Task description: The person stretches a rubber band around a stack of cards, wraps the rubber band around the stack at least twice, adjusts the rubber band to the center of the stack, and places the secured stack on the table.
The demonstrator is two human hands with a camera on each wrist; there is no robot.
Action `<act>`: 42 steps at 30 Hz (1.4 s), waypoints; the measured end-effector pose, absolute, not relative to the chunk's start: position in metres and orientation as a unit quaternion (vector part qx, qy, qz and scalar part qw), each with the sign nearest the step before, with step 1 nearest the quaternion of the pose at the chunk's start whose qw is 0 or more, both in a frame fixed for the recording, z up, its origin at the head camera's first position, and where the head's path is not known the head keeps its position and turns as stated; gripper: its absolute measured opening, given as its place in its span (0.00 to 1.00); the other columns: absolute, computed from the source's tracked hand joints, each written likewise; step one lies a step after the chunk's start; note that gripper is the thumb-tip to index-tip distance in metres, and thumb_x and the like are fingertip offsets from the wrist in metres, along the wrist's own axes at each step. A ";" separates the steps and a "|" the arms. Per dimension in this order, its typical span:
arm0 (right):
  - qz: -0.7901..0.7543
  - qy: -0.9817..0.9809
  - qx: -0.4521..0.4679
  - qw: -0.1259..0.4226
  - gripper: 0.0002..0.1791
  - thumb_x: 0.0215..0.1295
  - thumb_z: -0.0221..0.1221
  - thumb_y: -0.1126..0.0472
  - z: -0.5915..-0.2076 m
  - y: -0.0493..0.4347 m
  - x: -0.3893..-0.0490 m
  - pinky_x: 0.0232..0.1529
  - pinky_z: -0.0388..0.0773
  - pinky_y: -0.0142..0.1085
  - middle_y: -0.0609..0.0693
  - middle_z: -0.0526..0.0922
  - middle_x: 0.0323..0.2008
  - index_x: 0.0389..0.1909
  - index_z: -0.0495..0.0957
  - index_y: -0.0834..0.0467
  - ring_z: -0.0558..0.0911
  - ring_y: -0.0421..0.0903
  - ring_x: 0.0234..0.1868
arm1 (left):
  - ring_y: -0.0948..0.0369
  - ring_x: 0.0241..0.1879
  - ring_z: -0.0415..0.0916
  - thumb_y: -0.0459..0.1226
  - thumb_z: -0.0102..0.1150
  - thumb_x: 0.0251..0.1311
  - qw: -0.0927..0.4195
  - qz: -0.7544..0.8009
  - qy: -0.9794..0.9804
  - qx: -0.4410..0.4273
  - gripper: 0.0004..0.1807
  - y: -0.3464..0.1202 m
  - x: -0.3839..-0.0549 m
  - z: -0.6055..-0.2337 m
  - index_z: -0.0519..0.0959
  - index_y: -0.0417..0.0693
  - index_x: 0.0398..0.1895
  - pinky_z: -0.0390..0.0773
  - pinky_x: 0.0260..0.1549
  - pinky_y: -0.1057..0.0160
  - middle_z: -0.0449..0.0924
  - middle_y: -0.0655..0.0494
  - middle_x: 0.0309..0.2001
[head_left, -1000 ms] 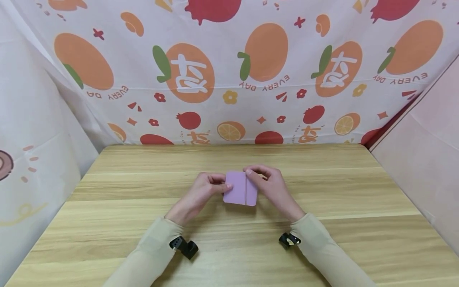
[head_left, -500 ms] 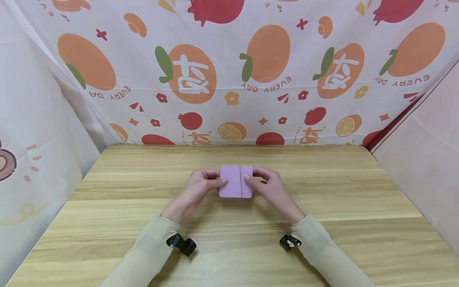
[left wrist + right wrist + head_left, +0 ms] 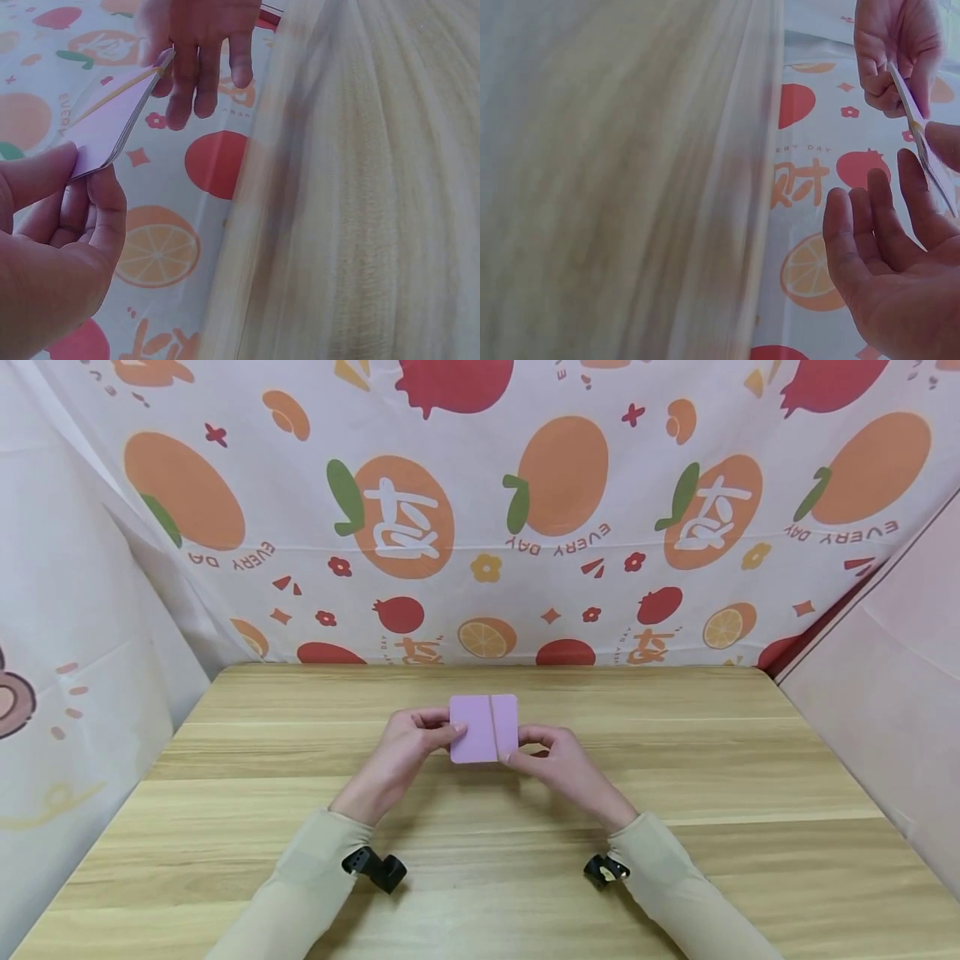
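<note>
A small purple notebook [image 3: 472, 727] with rounded corners is held up over the table, its flat face toward the head camera. A narrow tan elastic band [image 3: 492, 727] crosses it right of its middle, leaning slightly. At the left edge my left hand [image 3: 405, 747] pinches the notebook, thumb in front and fingers behind. My right hand [image 3: 558, 768] is at the lower right corner, its thumb on the face beside the band's bottom end and its forefinger behind. In the left wrist view the notebook [image 3: 112, 120] appears edge-on, with thin layers.
The wooden table [image 3: 480, 877] stretches under both forearms. A white cloth [image 3: 465, 560] printed with fruit hangs behind its far edge, and pale cloths [image 3: 82, 610] hang at the sides. Black wrist cameras [image 3: 375, 868] sit on both sleeves.
The notebook has moved left and farther from me and has levelled out. My right thumb has gone from the top edge, down across the face, to the lower corner by the band.
</note>
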State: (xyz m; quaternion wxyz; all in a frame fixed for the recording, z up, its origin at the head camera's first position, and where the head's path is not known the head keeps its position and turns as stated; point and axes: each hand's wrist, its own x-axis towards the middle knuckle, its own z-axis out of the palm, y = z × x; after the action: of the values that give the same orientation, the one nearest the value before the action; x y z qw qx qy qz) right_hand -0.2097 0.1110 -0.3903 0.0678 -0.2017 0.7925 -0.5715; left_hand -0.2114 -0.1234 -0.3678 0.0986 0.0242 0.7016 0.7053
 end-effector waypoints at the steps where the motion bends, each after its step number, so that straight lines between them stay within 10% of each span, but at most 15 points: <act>1: -0.572 0.792 -0.203 0.072 0.11 0.62 0.65 0.61 -0.390 0.111 -0.209 0.48 0.78 0.40 0.50 0.84 0.46 0.44 0.84 0.61 0.78 0.47 0.49 | 0.59 0.41 0.75 0.31 0.61 0.63 0.097 0.706 0.701 0.023 0.17 -0.123 -0.211 -0.367 0.80 0.32 0.53 0.71 0.49 0.55 0.82 0.51 0.41; 32: -0.687 0.718 -0.073 0.084 0.14 0.60 0.67 0.60 -0.399 0.088 -0.195 0.40 0.76 0.39 0.51 0.84 0.33 0.42 0.85 0.66 0.78 0.44 0.35 | 0.63 0.34 0.76 0.28 0.61 0.62 0.026 0.752 0.658 -0.028 0.15 -0.105 -0.204 -0.364 0.80 0.27 0.50 0.71 0.44 0.58 0.83 0.55 0.33; 42: -0.729 0.669 -0.068 0.129 0.19 0.62 0.66 0.61 -0.403 0.088 -0.194 0.46 0.79 0.46 0.65 0.82 0.48 0.50 0.81 0.68 0.82 0.54 0.39 | 0.63 0.33 0.77 0.28 0.61 0.62 0.021 0.751 0.660 -0.025 0.14 -0.106 -0.205 -0.368 0.80 0.26 0.49 0.72 0.44 0.58 0.83 0.56 0.31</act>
State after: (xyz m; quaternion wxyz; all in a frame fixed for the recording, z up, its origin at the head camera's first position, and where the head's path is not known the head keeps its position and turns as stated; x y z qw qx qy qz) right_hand -0.1936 0.0880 -0.4026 0.1288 -0.0675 0.6692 -0.7287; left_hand -0.2050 -0.1057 -0.3677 0.0211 -0.0246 0.6596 0.7509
